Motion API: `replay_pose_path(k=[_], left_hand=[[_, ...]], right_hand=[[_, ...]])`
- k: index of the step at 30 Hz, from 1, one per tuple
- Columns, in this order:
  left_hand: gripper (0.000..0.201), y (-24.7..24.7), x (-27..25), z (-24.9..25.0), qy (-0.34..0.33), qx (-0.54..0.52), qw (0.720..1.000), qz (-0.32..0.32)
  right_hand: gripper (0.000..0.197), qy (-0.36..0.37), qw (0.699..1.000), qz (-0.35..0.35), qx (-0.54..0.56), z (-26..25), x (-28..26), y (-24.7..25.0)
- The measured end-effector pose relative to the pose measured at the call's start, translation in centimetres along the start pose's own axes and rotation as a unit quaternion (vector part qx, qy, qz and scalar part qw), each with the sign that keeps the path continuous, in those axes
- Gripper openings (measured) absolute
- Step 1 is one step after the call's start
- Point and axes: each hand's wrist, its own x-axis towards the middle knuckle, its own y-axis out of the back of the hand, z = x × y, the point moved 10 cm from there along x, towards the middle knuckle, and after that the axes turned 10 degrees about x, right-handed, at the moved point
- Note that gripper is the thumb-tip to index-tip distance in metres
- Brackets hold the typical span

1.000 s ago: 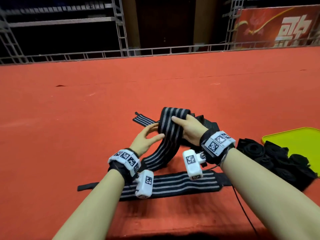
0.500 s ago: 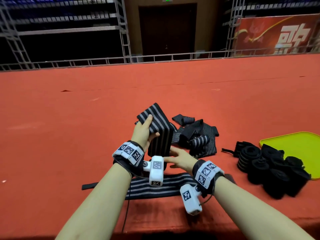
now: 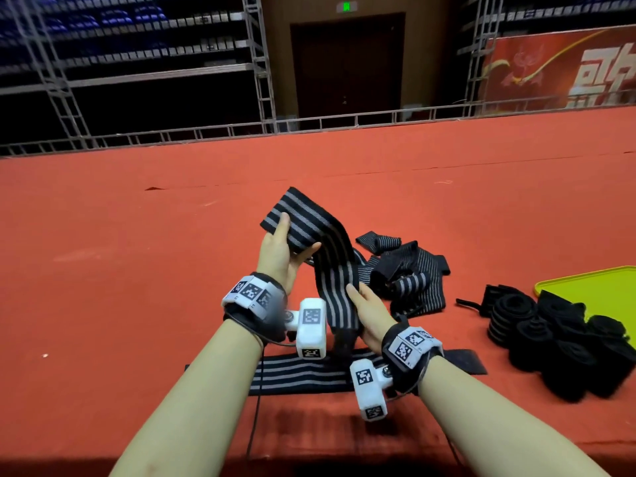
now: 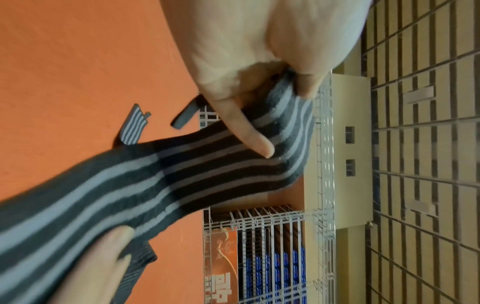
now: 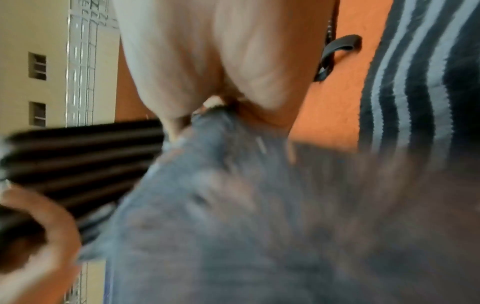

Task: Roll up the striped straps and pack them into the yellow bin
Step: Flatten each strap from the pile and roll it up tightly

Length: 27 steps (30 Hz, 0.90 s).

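Now both hands stretch one strap taut, ready for rolling.
Left hand pinches the strap end above; right hand grasps it below.

You can read very little here. On the red banner at the far right behind the railing, you see part of large white Chinese characters, cut off by the picture's edge, too partial to read with confidence; the same banner shows sideways in the left wrist view, its white characters again cropped. Above the dark door, a small green lit sign glows, but you cannot make out its marking. The wrist bands and white camera blocks on your arms carry black-and-white square code markers, not letters or numbers. The right wrist view is blurred and offers no text.
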Motion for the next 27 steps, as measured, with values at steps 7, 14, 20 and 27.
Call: replay_pose_path(k=[7,14,20,27], left_hand=[[0.026,11.4,0.1,-4.2,0.052,0.011,0.976,0.211],[0.02,18.5,-2.6,-10.1,0.119,0.099,0.957,0.245],[0.021,21.8,-3.9,-13.5,0.158,0.132,0.945,0.254],[0.023,26.3,-6.2,-16.2,0.189,0.142,0.929,0.286]], right_hand=[[0.027,-0.182,0.974,-0.11,-0.074,1.0,-3.3,4.0],[0.009,-0.151,0.976,0.042,-0.152,-1.0,-4.0,14.3],[0.012,-0.101,0.952,0.091,-0.274,-3.3,-3.7,16.7],[0.019,-0.218,0.865,0.015,-0.453,-1.2,-4.8,18.3]])
